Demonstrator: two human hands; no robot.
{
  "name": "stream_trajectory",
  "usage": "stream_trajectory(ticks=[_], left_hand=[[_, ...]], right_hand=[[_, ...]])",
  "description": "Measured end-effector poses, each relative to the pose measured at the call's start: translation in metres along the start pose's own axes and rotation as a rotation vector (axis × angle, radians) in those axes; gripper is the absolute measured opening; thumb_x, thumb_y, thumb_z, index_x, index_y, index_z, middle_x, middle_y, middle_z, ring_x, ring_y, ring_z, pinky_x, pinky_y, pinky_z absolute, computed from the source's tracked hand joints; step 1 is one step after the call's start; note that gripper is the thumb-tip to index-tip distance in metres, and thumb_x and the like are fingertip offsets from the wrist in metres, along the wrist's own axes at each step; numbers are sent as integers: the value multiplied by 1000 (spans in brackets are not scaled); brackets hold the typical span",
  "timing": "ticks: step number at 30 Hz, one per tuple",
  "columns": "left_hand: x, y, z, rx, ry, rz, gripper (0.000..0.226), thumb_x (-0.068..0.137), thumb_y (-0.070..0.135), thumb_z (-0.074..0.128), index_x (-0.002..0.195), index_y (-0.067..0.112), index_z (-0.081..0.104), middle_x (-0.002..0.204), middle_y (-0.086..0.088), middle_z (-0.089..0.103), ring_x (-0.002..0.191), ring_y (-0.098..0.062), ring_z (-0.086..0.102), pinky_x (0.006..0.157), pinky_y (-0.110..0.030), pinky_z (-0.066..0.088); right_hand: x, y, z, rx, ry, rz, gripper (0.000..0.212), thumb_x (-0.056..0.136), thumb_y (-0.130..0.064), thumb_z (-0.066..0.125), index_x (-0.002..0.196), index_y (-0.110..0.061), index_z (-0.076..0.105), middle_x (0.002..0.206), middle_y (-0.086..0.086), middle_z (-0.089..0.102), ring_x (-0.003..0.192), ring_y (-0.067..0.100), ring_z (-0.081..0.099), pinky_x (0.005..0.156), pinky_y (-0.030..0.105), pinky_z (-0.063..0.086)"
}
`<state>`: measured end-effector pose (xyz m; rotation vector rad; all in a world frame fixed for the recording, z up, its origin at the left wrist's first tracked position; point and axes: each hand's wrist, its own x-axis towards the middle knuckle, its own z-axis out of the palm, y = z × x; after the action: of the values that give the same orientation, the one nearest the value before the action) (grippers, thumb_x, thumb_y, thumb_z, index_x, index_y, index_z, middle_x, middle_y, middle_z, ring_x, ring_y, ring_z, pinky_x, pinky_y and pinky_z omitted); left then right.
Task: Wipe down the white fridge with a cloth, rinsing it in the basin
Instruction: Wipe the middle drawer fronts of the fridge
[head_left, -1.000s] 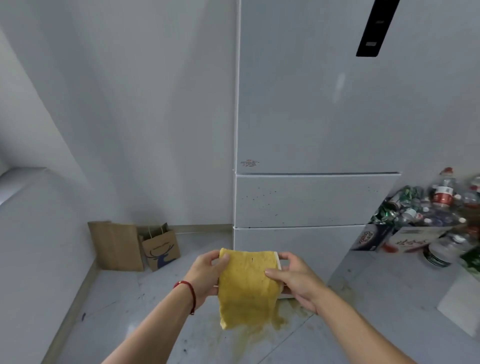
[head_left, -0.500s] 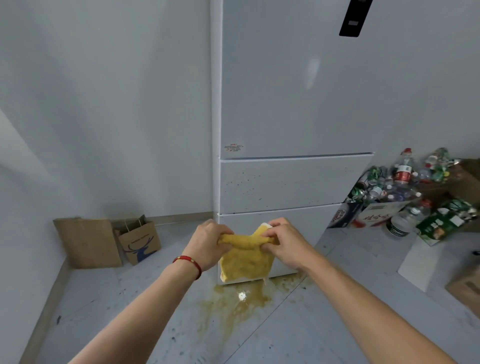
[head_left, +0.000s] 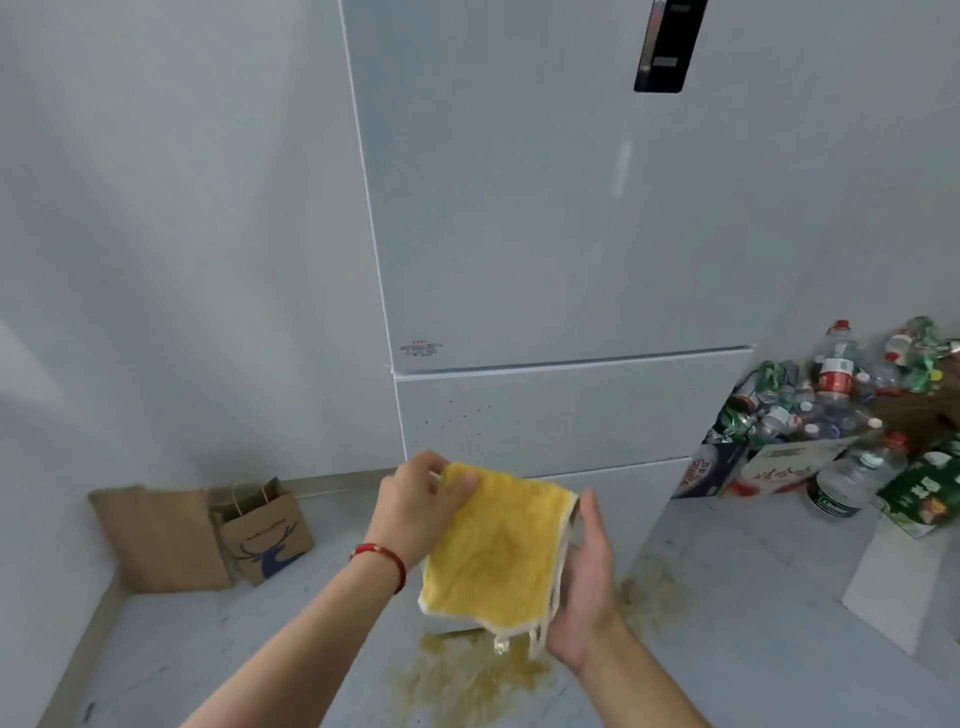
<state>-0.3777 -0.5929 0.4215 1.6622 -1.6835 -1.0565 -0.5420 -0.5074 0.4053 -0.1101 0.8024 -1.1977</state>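
Note:
The tall white fridge stands straight ahead, with small dark specks on its middle drawer front. I hold a yellow cloth with white edging in front of its lowest drawer. My left hand, with a red cord at the wrist, pinches the cloth's top left corner. My right hand lies under the cloth's right edge with its palm turned up and fingers fairly straight. A small white piece of the basin shows just below the cloth; the rest is hidden.
A yellowish wet stain spreads on the grey floor under my hands. Two brown paper bags lean at the left wall. Right of the fridge is a pile of plastic bottles, cans and cardboard boxes.
The cloth was hanging spread out, then bunched between both fists, and now lies folded flat across my right palm. My view has shifted closer to the fridge.

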Motion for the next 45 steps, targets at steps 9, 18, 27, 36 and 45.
stream_trajectory(ticks=[9, 18, 27, 36, 45], left_hand=[[96, -48, 14, 2, 657, 203, 7, 95, 16, 59, 97, 22, 63, 81, 5, 67, 67, -14, 63, 66, -31, 51], [164, -79, 26, -114, 999, 482, 11, 97, 12, 50, 101, 20, 55, 84, 1, 58, 78, -13, 55, 66, -27, 41], [158, -108, 52, -277, 1029, 665, 20, 98, 21, 46, 116, 26, 55, 105, 8, 59, 106, -19, 57, 95, -43, 50], [151, -102, 53, -28, 1009, 828, 31, 99, 20, 49, 130, 27, 53, 123, 12, 49, 120, -15, 48, 106, -39, 43], [176, -86, 79, 409, 1118, 998, 61, 74, 2, 64, 130, 25, 58, 142, 5, 49, 128, -21, 46, 99, -42, 45]], right_hand=[[100, -36, -43, -166, 80, -563, 30, 94, -12, 64, 121, -21, 70, 114, 4, 78, 100, 25, 77, 80, 43, 58], [269, -26, 2, -1686, 53, -1941, 90, 92, -39, 62, 164, -11, 17, 173, 14, 4, 159, 37, 2, 120, 71, 10], [322, -1, 28, -1665, 323, -2183, 69, 104, -38, 34, 165, -14, 13, 173, 3, 13, 160, 23, 7, 125, 59, 13], [328, -45, -4, -1945, 187, -2374, 79, 98, -49, 45, 166, -25, 11, 174, -4, 3, 160, 19, -1, 127, 55, 13], [319, -77, -29, -1382, 727, -2128, 76, 100, -47, 31, 166, -20, 5, 174, 6, -1, 160, 33, -5, 127, 60, 5]])
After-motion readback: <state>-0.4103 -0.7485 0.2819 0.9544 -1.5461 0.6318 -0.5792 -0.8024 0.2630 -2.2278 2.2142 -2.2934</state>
